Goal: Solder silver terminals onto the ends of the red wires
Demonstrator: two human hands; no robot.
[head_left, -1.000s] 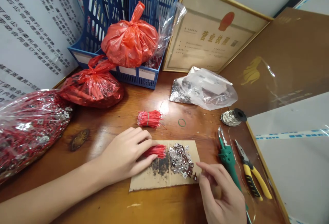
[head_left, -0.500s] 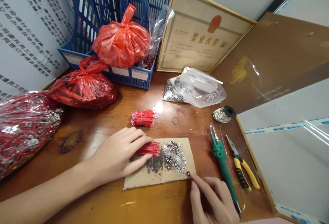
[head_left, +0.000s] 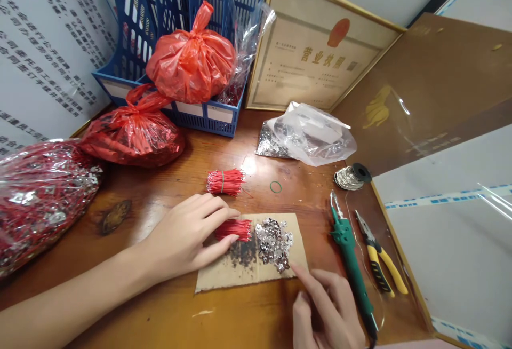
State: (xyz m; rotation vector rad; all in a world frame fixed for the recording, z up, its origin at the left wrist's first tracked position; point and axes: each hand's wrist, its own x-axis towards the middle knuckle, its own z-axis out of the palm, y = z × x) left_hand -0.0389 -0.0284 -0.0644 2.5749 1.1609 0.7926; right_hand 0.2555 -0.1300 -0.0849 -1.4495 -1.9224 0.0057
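My left hand (head_left: 196,231) lies over a bundle of short red wires (head_left: 235,230) on a piece of cardboard (head_left: 240,280). Its thumb and fingers close round the bundle's left end and hide part of it. Beside the wires, on the same cardboard, is a pile of small metal terminals (head_left: 274,242), some silver and some dark. My right hand (head_left: 326,306) is at the cardboard's right corner, index finger stretched out to the lower edge of the pile. Its other fingers are bent, and I see nothing held in it.
A banded red wire bundle (head_left: 226,181) and a green rubber band (head_left: 275,187) lie behind. At right are a green soldering iron (head_left: 352,263), pliers (head_left: 378,261) and a solder spool (head_left: 352,177). Red bags (head_left: 192,66), a blue file rack (head_left: 200,119) and a clear bag (head_left: 316,135) stand farther back.
The dark terminal at my right fingertip has moved left to the pile's lower edge, and the finger has followed. The view has shifted slightly. My left hand stays at the wires.
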